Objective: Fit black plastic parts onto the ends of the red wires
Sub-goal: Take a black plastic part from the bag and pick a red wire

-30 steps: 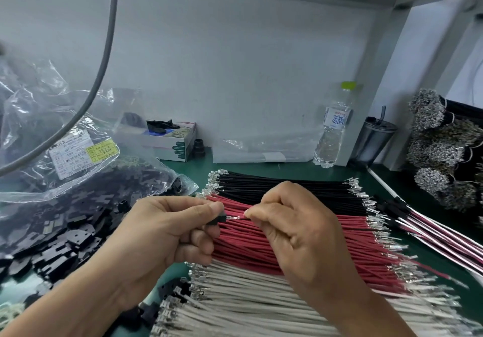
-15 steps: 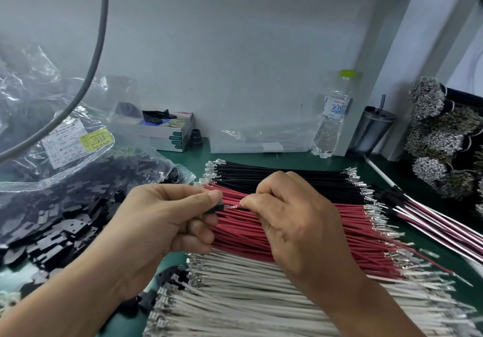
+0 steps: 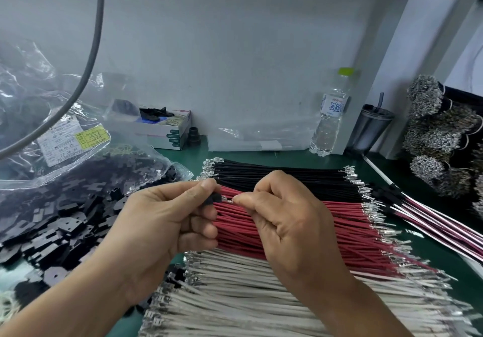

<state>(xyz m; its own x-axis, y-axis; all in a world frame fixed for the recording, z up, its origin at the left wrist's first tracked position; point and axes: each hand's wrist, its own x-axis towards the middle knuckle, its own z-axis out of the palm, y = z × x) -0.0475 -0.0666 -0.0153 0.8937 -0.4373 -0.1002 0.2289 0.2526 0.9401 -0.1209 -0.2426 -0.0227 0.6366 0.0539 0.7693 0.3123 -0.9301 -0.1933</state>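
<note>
A flat row of red wires (image 3: pixel 347 221) with metal terminals lies across the green bench. Above it my left hand (image 3: pixel 162 221) pinches a small black plastic part (image 3: pixel 210 200) between thumb and forefinger. My right hand (image 3: pixel 285 219) pinches the end of one red wire, whose metal terminal (image 3: pixel 228 201) points left and meets the black part. The rest of that wire is hidden under my right hand. A heap of loose black plastic parts (image 3: pixel 49 229) lies on the bench at the left.
Black wires (image 3: pixel 287 177) lie behind the red row, white wires (image 3: pixel 261 297) in front. Clear bags of black parts (image 3: pixel 39 117) sit at the left, a grey cable (image 3: pixel 86 75) hangs there. A box (image 3: pixel 167 133), bottle (image 3: pixel 330 117), cup (image 3: pixel 371 125) and bundled wires (image 3: pixel 441 138) stand behind.
My hands stay together over the red wires. The terminal has moved closer to the black part, and the view has tilted slightly upward.
</note>
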